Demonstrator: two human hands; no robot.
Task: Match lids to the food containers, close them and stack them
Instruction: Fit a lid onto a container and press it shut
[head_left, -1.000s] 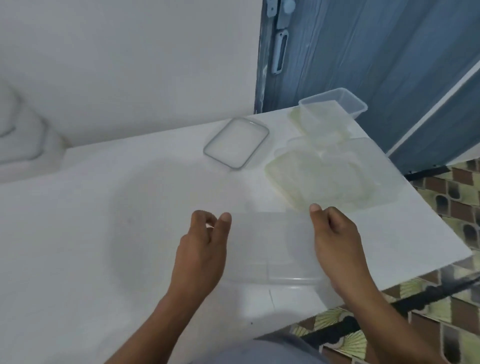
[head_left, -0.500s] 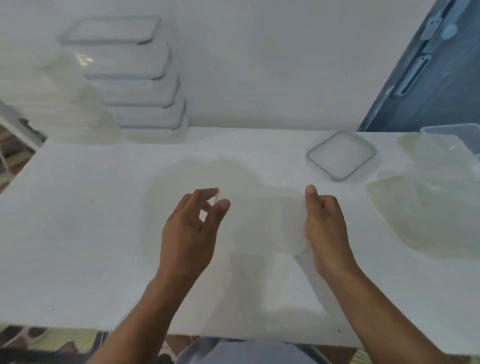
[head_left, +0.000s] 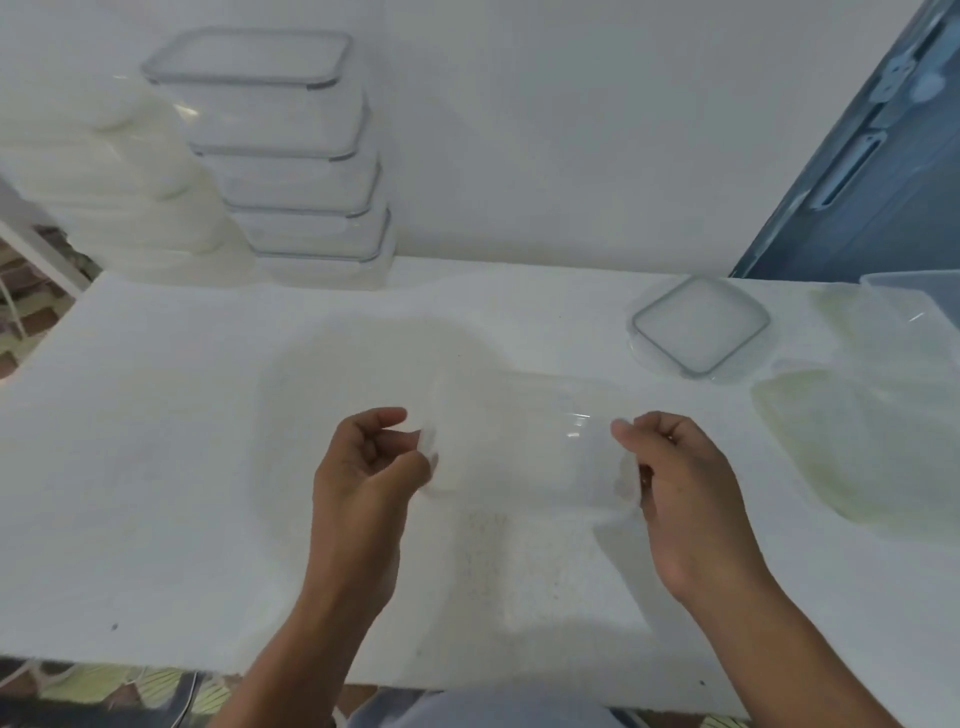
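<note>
Clear container (head_left: 524, 447), see-through and hard to make out against the white, is at the middle of the head view, held between both hands over the white worktop (head_left: 156, 467). It lies lengthwise from left to right. Whether its base touches the surface cannot be told, nor whether a lid is on it. The left hand (head_left: 371, 467) has a narrow grip: thumb and curled fingers pinch the container's left end. The right hand (head_left: 675, 488) has its grip on the right end, with the fingers curled round the edge and the thumb on top.

At the back left, against the white wall (head_left: 571, 130), stands a stack of lidded containers (head_left: 296, 171), clear with grey-rimmed lids, the topmost tilted toward the camera by the wide lens. Just beside it, further left, is a stack of milky containers (head_left: 130, 197), blurred. On the right side of the worktop a loose grey-rimmed lid (head_left: 701, 325) lies flat, well apart from the hands. Nearer the right edge lie yellowish plastic pieces (head_left: 857, 441), overlapping; whether they are lids or tubs is unclear. Behind them an open clear tub (head_left: 914, 296) is cut off by the frame edge. A blue door (head_left: 883, 182) fills the upper right corner.
</note>
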